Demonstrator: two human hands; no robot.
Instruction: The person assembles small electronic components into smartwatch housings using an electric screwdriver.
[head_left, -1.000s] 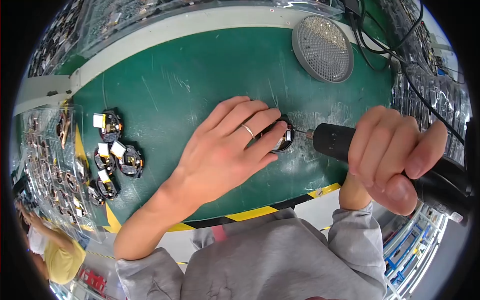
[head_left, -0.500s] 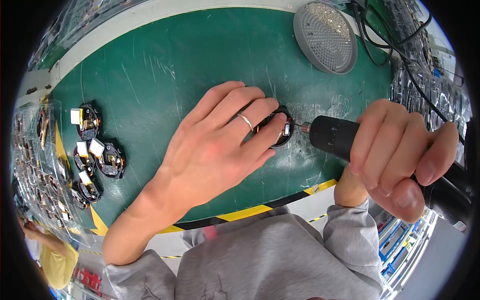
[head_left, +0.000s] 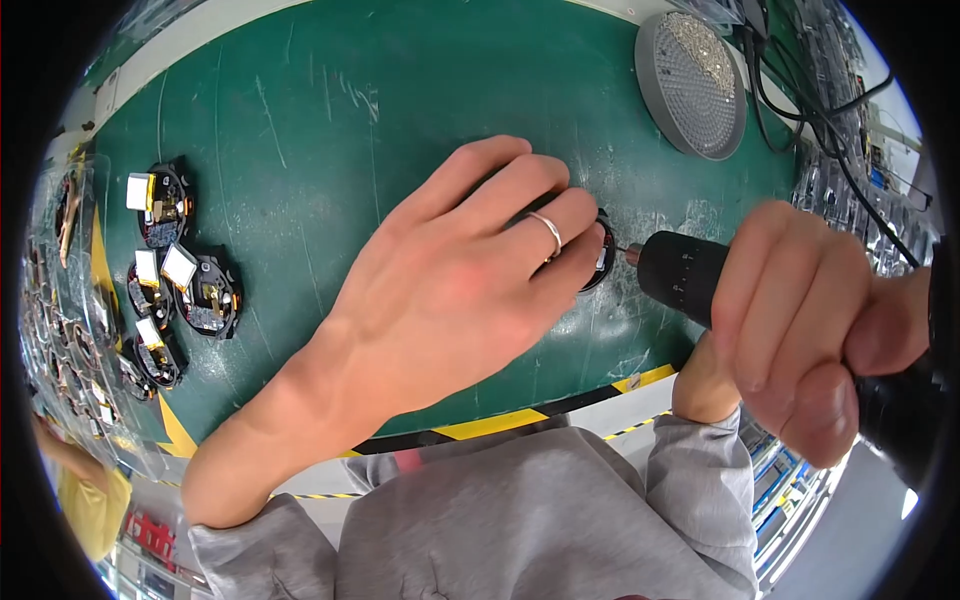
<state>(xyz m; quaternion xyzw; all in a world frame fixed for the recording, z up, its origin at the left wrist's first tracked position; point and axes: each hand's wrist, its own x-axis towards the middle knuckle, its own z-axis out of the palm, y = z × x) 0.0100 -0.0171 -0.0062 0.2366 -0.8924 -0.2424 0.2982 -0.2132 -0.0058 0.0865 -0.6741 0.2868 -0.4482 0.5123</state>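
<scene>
My left hand [head_left: 470,265], with a ring on one finger, lies over a small round black electronic housing [head_left: 604,262] on the green table. Its curled fingers hold the housing and hide most of it; only the right edge shows. In my right hand [head_left: 790,325] is a black electric screwdriver [head_left: 682,275], gripped around its body and lying nearly level. Its bit points left at the housing's right edge. Whether the tip touches it I cannot tell.
Several similar open housings [head_left: 210,295] with white battery packs stand at the left, beside a clear plastic tray [head_left: 75,330] of parts. A grey round dish [head_left: 655,100] of tiny screws sits far right, near black cables [head_left: 790,100]. Yellow-black tape [head_left: 490,425] marks the near edge.
The view has shifted a little. My left fingers now cover more of the housing. The screwdriver still points at its right edge, and both hands keep their hold.
</scene>
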